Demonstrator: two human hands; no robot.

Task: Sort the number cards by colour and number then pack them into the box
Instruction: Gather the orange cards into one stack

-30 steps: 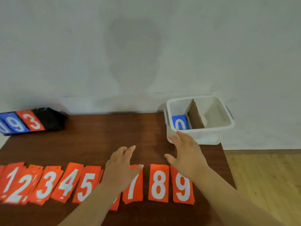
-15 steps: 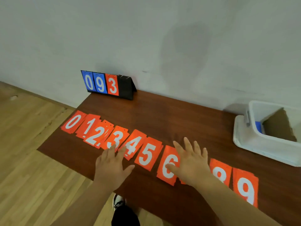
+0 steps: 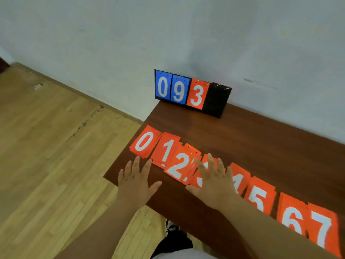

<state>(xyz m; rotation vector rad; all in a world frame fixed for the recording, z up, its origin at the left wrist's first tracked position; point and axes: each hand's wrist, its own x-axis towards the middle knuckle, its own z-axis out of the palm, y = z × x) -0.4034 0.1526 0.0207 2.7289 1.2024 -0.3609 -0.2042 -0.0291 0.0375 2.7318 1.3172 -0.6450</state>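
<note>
Orange number cards lie in a row along the brown table (image 3: 252, 143): 0 card (image 3: 144, 142), 1 card (image 3: 167, 149), 2 card (image 3: 178, 166), then 4 card (image 3: 240, 178), 5 card (image 3: 260, 196), 6 card (image 3: 292, 219), 7 card (image 3: 322, 230). My right hand (image 3: 212, 182) hovers flat, fingers spread, over the 3 card, mostly hiding it. My left hand (image 3: 136, 181) is spread open over the table's left corner, just below the 0 card, holding nothing. The box is out of view.
A black flip scoreboard (image 3: 192, 93) showing blue 0, blue 9 and orange 3 stands at the table's back left by the white wall. Wooden floor (image 3: 46, 146) lies left of and below the table edge. A shoe (image 3: 171, 228) shows under the table.
The view has swung left, taking the white box out of sight. Both hands moved left along the row, from the 6–9 cards to the 0–3 cards.
</note>
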